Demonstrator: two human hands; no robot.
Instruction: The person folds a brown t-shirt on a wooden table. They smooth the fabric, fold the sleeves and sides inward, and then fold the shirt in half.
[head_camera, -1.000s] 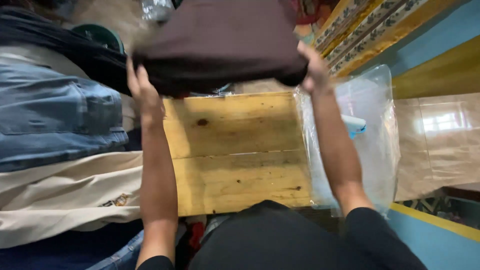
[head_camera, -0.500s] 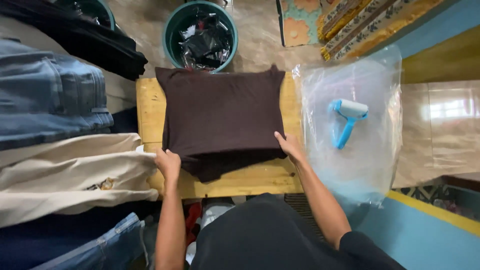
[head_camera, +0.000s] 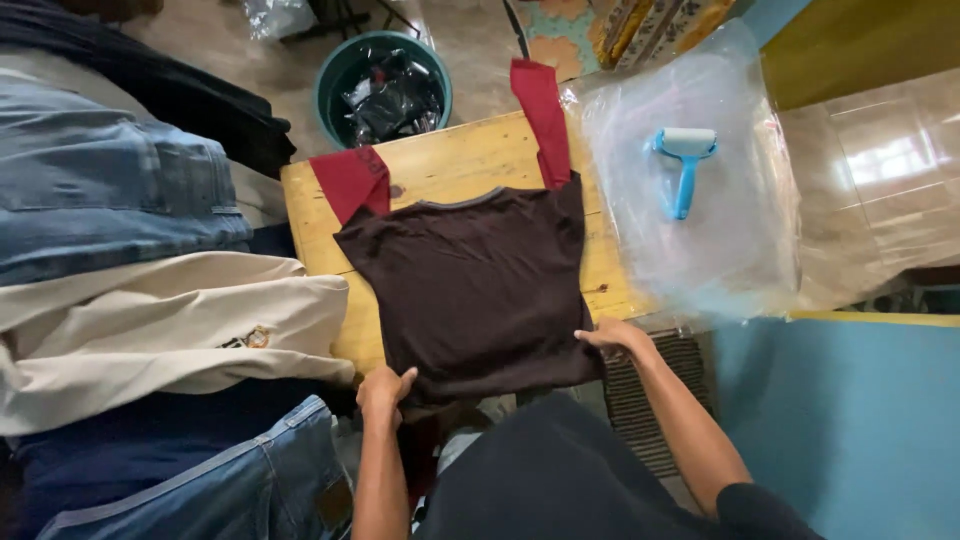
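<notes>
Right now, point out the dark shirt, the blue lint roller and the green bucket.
dark shirt (head_camera: 475, 290), head view, middle of its brown body.
blue lint roller (head_camera: 684, 178), head view, on its handle.
green bucket (head_camera: 334, 82), head view, left rim.

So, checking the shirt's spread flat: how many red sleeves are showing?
2. One red sleeve lies at the dark shirt's upper left on the wooden table; the other red sleeve runs up toward the table's far edge.
</notes>
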